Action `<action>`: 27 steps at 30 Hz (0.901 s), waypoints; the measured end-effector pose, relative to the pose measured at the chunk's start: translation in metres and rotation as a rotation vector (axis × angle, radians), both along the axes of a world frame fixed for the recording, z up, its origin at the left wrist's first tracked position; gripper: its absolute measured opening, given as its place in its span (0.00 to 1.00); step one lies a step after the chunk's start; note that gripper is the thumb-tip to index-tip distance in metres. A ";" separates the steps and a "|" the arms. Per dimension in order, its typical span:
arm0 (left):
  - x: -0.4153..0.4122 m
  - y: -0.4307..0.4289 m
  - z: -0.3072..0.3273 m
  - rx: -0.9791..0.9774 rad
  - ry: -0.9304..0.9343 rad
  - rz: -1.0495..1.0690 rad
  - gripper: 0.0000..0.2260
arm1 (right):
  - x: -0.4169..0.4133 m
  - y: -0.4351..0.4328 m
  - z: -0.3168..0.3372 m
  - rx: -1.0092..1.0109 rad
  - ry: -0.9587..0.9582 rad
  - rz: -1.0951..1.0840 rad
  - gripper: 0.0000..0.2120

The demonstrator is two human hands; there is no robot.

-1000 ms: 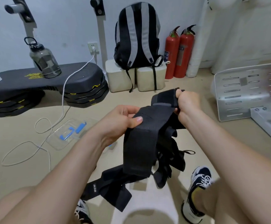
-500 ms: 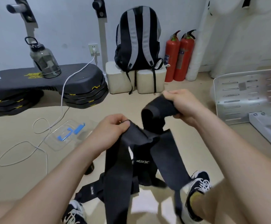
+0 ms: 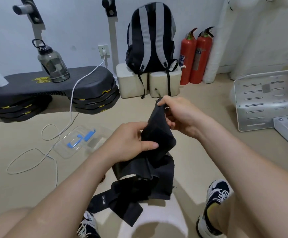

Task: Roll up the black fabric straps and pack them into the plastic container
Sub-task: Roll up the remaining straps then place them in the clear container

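Gripping black straps (image 3: 158, 145), both hands; floor open.

Both hands hold a bundle of black fabric straps (image 3: 158, 140) above the floor. The left hand (image 3: 131, 143) grips the folded middle, thumb pressed across the cloth; the right hand (image 3: 177, 114) pinches the upper end. Loose strap ends hang between two sneakers. A clear plastic container (image 3: 81, 141) with blue clips lies on the floor to the left, beside a white cable (image 3: 54, 145).

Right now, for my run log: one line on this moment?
left hand: gripping black fabric straps | right hand: pinching top | plastic container: on floor, no straps inside
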State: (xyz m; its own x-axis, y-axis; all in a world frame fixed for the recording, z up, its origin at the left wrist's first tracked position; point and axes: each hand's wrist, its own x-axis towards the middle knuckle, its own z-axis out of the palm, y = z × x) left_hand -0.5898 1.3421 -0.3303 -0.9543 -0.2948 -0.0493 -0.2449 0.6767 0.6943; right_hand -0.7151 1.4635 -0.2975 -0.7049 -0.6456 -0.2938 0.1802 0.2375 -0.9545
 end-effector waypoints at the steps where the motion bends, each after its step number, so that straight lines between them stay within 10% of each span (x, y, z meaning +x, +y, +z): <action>1: 0.000 0.001 0.001 0.047 -0.005 -0.024 0.05 | -0.002 -0.001 0.000 0.009 0.046 -0.047 0.10; 11: -0.003 0.006 0.010 0.791 0.380 0.276 0.05 | -0.002 0.010 -0.005 0.254 0.284 0.371 0.26; 17: -0.006 0.000 0.018 1.002 0.542 0.401 0.07 | -0.001 0.014 -0.014 0.199 0.289 0.528 0.11; 23: -0.007 -0.005 0.027 1.157 0.599 0.489 0.08 | 0.001 0.017 -0.037 0.595 0.641 0.842 0.46; 27: -0.004 -0.012 0.031 1.225 0.615 0.479 0.09 | 0.005 0.002 -0.074 0.427 0.959 0.629 0.17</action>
State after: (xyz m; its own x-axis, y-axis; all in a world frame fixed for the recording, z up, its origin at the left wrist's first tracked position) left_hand -0.5938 1.3303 -0.2998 -0.7410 -0.6595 -0.1265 0.2712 -0.4662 0.8421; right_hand -0.7103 1.4653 -0.3714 -0.3521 -0.9308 -0.0983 -0.8126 0.3562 -0.4613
